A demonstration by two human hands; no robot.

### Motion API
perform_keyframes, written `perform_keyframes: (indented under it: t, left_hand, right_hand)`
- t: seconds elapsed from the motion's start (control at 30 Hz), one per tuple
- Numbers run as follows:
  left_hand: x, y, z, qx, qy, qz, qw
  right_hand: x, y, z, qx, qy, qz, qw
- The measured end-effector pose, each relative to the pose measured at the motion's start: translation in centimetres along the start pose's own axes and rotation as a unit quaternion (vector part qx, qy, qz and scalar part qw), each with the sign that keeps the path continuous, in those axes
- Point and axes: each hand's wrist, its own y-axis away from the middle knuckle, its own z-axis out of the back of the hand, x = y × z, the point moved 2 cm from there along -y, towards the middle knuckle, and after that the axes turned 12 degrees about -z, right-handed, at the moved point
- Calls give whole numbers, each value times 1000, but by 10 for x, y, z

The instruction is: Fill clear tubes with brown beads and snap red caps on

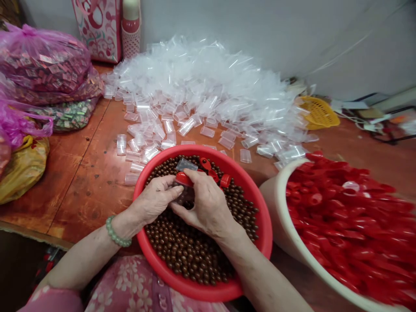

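Observation:
Over a red basin of small brown balls, both my hands hold one clear container with a red cap. My left hand has thumb and fingers closed on its left side. From the right, my right hand grips it, fingers over the cap and thumb below. Dark contents show through the clear wall. Just beyond my fingers, a clear tube and red caps lie on the balls.
A large pile of clear tubes covers the wooden table behind the basin. At right stands a white bucket of red pieces. Pink bags sit at left; a yellow basket is at back right.

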Motion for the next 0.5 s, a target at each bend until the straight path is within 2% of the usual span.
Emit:
perform_keyframes:
  t: [0.27,0.5]
  left_hand:
    - [-3,-1,-1,31,21,-3,999]
    - [-3,0,-1,51,47,14,998]
  right_hand:
    - [4,-1,4,-86,64,57,993]
    - [5,0,7,-96,72,67,990]
